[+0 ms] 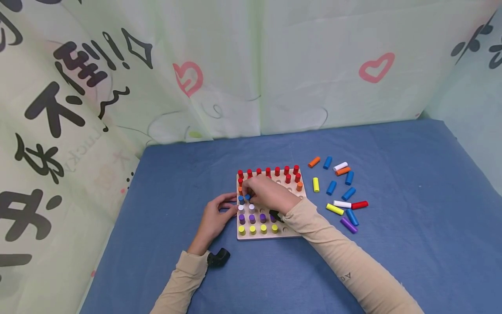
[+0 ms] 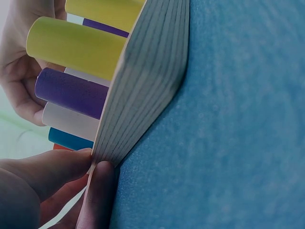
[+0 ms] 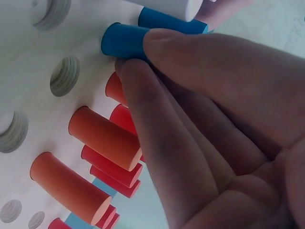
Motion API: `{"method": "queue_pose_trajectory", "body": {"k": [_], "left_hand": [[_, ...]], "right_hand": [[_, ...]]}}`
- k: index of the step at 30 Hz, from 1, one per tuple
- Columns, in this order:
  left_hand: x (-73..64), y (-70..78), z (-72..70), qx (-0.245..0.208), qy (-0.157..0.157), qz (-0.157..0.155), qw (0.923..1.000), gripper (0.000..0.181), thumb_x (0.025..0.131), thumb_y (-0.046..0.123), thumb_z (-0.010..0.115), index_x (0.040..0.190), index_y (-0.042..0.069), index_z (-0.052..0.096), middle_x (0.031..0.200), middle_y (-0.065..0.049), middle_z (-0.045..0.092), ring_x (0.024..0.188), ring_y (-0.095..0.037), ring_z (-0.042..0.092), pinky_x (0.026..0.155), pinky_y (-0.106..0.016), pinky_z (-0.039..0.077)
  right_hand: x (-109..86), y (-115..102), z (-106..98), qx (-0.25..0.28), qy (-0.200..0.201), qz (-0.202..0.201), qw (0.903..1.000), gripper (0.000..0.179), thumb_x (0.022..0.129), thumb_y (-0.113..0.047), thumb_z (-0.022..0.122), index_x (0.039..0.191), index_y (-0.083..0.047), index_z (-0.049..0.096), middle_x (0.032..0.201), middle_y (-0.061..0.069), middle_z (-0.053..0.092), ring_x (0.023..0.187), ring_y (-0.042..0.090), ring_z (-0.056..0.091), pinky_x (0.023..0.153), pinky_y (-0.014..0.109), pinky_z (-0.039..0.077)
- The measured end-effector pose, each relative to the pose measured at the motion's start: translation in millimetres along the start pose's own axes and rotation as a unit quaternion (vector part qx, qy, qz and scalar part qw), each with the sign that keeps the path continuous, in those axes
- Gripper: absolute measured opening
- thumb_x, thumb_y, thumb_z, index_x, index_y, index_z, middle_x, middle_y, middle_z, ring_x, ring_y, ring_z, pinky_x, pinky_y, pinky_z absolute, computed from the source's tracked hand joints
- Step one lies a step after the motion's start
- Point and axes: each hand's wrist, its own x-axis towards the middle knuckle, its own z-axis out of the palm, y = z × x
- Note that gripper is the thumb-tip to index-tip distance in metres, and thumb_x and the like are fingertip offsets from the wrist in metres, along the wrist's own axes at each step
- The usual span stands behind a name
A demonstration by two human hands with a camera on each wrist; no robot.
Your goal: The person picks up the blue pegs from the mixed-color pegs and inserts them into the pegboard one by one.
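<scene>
A wooden pegboard (image 1: pixel 292 232) lies on the blue cloth, bearing rows of coloured pegs. My right hand (image 1: pixel 268 192) reaches over its left part. Between thumb and fingertips it pinches a blue peg (image 3: pixel 123 40), whose lower end stands in the board. Another blue peg (image 3: pixel 162 19) is beside it, and orange pegs (image 3: pixel 106 136) stand near the fingers. My left hand (image 1: pixel 215 217) holds the board's left edge, thumb at the top rim and a finger against the side. White, purple and yellow pegs (image 2: pixel 71 45) stand near it; the right hand hides some holes.
Loose pegs in several colours lie right of the board, among them a yellow peg (image 1: pixel 316 185), a red peg (image 1: pixel 359 204) and a purple peg (image 1: pixel 349 225). Behind the blue cloth (image 1: pixel 412 209) hangs a pale printed curtain (image 1: pixel 298 87).
</scene>
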Motion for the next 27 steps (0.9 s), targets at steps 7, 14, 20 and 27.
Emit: {"method": "queue_pose_trajectory", "body": {"k": [7, 14, 20, 27], "left_hand": [[-0.5, 0.4, 0.1, 0.002, 0.001, 0.006, 1.0, 0.037, 0.093, 0.015, 0.07, 0.129, 0.01, 0.064, 0.126, -0.007, 0.067, 0.098, -0.019, 0.067, 0.083, -0.034, 0.057], [0.6, 0.0, -0.2, 0.0, 0.0, 0.004, 1.0, 0.037, 0.093, 0.013, 0.069, 0.13, 0.008, 0.064, 0.126, -0.008, 0.066, 0.098, -0.019, 0.067, 0.081, -0.032, 0.057], [0.9, 1.8, 0.0, 0.0, 0.002, -0.001, 1.0, 0.037, 0.093, 0.012, 0.07, 0.129, 0.009, 0.065, 0.122, -0.008, 0.068, 0.097, -0.019, 0.068, 0.079, -0.031, 0.057], [1.3, 0.1, 1.3, -0.005, 0.006, 0.003, 1.0, 0.037, 0.092, 0.01, 0.07, 0.128, 0.009, 0.065, 0.118, -0.009, 0.069, 0.096, -0.019, 0.068, 0.076, -0.029, 0.057]], "right_hand": [[-0.2, -1.0, -0.7, 0.003, -0.007, 0.005, 1.0, 0.01, 0.086, -0.002, 0.075, 0.094, -0.005, 0.07, 0.09, 0.006, 0.068, 0.081, 0.016, 0.061, 0.079, 0.03, 0.055], [-0.6, -0.8, -1.0, -0.002, -0.009, 0.012, 0.9999, 0.01, 0.087, -0.003, 0.074, 0.096, -0.005, 0.07, 0.089, 0.005, 0.068, 0.077, 0.014, 0.06, 0.076, 0.029, 0.054], [-3.1, -1.2, -2.2, -0.002, -0.003, 0.015, 0.9999, 0.012, 0.088, -0.002, 0.073, 0.099, -0.004, 0.07, 0.092, 0.008, 0.069, 0.077, 0.014, 0.059, 0.075, 0.029, 0.054], [-6.8, -1.9, -5.1, -0.006, 0.002, 0.019, 0.9998, 0.013, 0.088, -0.003, 0.072, 0.101, -0.004, 0.07, 0.095, 0.009, 0.07, 0.079, 0.015, 0.061, 0.077, 0.03, 0.055]]}}
